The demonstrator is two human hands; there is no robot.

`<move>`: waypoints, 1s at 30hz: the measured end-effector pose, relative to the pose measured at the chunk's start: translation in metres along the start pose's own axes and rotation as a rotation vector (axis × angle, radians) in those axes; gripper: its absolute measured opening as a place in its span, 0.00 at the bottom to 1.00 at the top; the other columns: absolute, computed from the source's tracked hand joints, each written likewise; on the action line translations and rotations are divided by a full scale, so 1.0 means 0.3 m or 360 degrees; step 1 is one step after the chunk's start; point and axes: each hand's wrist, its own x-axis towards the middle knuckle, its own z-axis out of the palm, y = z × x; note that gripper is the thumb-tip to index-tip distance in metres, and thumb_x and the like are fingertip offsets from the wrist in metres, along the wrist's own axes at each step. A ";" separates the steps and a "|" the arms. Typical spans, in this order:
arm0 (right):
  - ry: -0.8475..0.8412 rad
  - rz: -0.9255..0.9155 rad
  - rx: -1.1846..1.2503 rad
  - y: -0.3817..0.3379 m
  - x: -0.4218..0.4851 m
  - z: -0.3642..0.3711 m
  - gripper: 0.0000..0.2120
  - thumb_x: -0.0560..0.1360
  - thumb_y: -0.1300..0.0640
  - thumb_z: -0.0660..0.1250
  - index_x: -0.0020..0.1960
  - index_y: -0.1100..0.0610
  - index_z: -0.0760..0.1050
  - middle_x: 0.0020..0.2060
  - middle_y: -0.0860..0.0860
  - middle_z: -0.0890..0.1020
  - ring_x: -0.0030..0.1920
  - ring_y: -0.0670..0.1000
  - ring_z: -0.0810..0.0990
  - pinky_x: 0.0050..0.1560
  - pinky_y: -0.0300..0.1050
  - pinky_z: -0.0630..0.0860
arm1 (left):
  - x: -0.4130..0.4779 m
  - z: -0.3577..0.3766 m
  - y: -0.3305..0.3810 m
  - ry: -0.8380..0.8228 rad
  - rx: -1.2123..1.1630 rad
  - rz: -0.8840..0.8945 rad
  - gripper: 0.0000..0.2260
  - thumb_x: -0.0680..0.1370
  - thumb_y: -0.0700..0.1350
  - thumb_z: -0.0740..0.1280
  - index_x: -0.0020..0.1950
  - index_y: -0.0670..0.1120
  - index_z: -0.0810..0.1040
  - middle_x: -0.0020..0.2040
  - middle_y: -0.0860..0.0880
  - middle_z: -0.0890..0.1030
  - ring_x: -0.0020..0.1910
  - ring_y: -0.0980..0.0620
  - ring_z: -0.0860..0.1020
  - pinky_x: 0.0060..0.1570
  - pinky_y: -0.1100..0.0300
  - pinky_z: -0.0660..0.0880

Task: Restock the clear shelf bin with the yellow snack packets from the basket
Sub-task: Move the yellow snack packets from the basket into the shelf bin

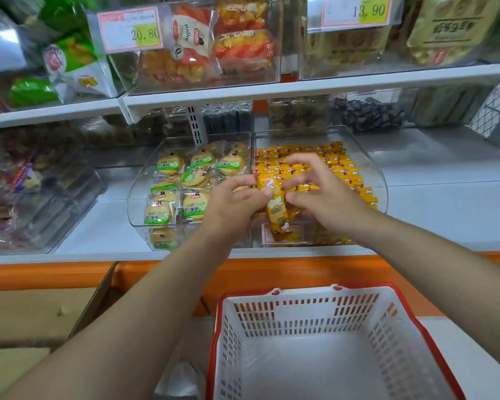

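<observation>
A clear shelf bin (383, 186) on the white shelf holds several yellow snack packets (344, 168) in rows. My left hand (231, 206) pinches a yellow snack packet (276, 209) by its top; the packet hangs down over the bin's front. My right hand (324, 194) hovers just right of it above the bin, fingers spread and slightly curled, and whether they touch the packet is unclear. The white basket with a red rim (315, 347) stands below the shelf, and no packets show inside it.
A second clear bin (136, 192) of round green-labelled biscuits sits left of the yellow one. Bins with price tags fill the upper shelf (272, 90). A cardboard box (41, 313) stands at the lower left, beside the orange shelf edge (272, 272).
</observation>
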 end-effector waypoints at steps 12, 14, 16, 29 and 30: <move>0.0380 -0.0144 -0.0320 0.059 0.147 0.057 0.18 0.71 0.57 0.76 0.55 0.45 0.72 0.43 0.43 0.77 0.32 0.38 0.79 0.33 0.30 0.72 | 0.056 -0.113 -0.060 0.0146 0.1346 0.0137 0.25 0.77 0.52 0.74 0.72 0.49 0.72 0.54 0.52 0.78 0.51 0.50 0.79 0.51 0.46 0.82; 0.0288 -0.0118 -0.0399 0.089 0.154 0.084 0.17 0.73 0.56 0.75 0.56 0.46 0.71 0.43 0.43 0.78 0.34 0.36 0.80 0.31 0.27 0.70 | 0.057 -0.128 -0.095 0.0067 0.1541 0.0048 0.28 0.76 0.57 0.74 0.72 0.50 0.71 0.54 0.52 0.78 0.51 0.51 0.79 0.51 0.49 0.81; 0.0275 -0.0119 -0.0472 0.097 0.158 0.090 0.17 0.74 0.55 0.74 0.57 0.46 0.70 0.44 0.43 0.78 0.36 0.39 0.81 0.33 0.30 0.71 | 0.065 -0.127 -0.127 -0.0002 0.1824 0.0098 0.25 0.76 0.60 0.73 0.69 0.51 0.74 0.53 0.53 0.80 0.50 0.51 0.79 0.53 0.50 0.80; -0.0118 -0.0183 -0.0745 0.139 0.189 0.075 0.18 0.73 0.51 0.75 0.54 0.41 0.68 0.45 0.40 0.78 0.43 0.45 0.79 0.38 0.41 0.75 | 0.083 -0.106 -0.206 0.0171 0.2069 0.0335 0.16 0.76 0.62 0.70 0.56 0.54 0.75 0.44 0.57 0.74 0.46 0.52 0.74 0.52 0.52 0.63; -0.0182 -0.0148 -0.0711 0.137 0.194 0.072 0.18 0.73 0.51 0.74 0.54 0.40 0.67 0.45 0.41 0.78 0.42 0.47 0.79 0.38 0.42 0.74 | 0.083 -0.105 -0.203 0.0160 0.2052 0.0314 0.17 0.76 0.62 0.71 0.58 0.54 0.74 0.45 0.57 0.74 0.48 0.51 0.76 0.54 0.52 0.66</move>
